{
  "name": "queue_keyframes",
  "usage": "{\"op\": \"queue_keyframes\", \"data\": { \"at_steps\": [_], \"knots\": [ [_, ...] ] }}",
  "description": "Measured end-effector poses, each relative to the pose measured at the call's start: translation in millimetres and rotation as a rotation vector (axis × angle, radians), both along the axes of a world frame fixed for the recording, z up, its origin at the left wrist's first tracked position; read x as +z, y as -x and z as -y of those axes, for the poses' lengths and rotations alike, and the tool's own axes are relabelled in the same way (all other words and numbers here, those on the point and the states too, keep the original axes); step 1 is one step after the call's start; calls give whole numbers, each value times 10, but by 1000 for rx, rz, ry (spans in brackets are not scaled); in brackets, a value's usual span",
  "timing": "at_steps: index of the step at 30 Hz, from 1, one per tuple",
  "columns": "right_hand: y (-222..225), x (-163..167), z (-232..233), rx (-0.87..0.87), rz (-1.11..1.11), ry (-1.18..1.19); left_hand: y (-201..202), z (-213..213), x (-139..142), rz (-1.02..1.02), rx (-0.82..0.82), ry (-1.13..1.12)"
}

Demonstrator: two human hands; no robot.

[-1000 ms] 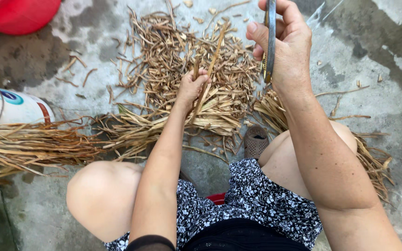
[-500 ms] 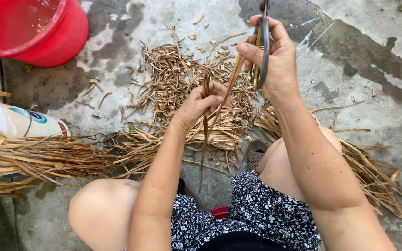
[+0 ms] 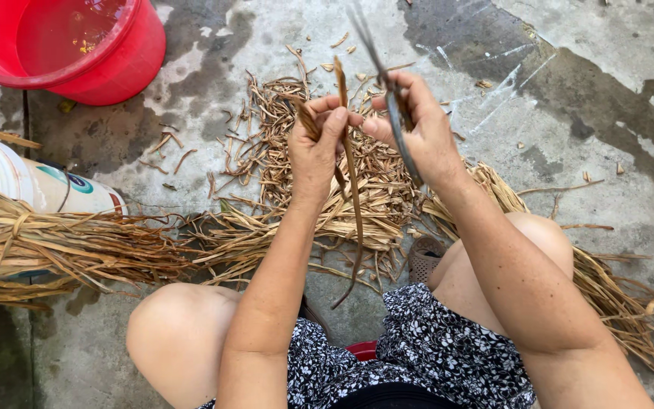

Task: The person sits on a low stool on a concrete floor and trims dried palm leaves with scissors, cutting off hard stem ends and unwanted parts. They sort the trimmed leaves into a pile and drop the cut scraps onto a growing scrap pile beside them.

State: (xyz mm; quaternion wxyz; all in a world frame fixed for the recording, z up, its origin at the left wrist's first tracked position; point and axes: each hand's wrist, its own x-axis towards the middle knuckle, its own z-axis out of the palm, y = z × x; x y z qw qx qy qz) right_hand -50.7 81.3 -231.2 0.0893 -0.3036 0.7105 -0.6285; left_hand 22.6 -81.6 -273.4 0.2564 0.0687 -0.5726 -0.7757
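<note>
Dry reed strip (image 3: 353, 189) pinched between two hands above a heap of cuttings.

Left hand (image 3: 316, 148) closed on the strip near its top, thumb and fingers clamped, the long brown end hanging down past the wrist toward the knees. Right hand (image 3: 418, 129) just beside, touching at the fingertips, closed on a thin dark blade (image 3: 387, 91) angled up and away; blurred, so kind of tool unclear. Under both hands, a pile of short dry scraps (image 3: 281, 151) on wet concrete. Far left, a bundle of long dry stalks (image 3: 54, 246) lying over a white bucket (image 3: 47, 189) on its side, contents hidden. Top left, well apart, a red basin (image 3: 115, 68) holding water with a few bits floating.
</note>
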Motion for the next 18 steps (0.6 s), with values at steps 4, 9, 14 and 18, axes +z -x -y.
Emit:
{"op": "queue_keyframes", "data": {
  "at_steps": [4,9,14,18],
  "knots": [
    [-198,47,27,-34,-139,-265,13,110,-22,5,-18,-188],
    [-345,171,99,-90,-249,-378,19,96,-15,-22,-40,-230],
    [-385,228,143,-138,-246,-440,3,117,-21,-20,-26,-191],
    [-399,196,160,-172,-417,-397,-4,128,-26,-8,-2,-154]
  ]
}}
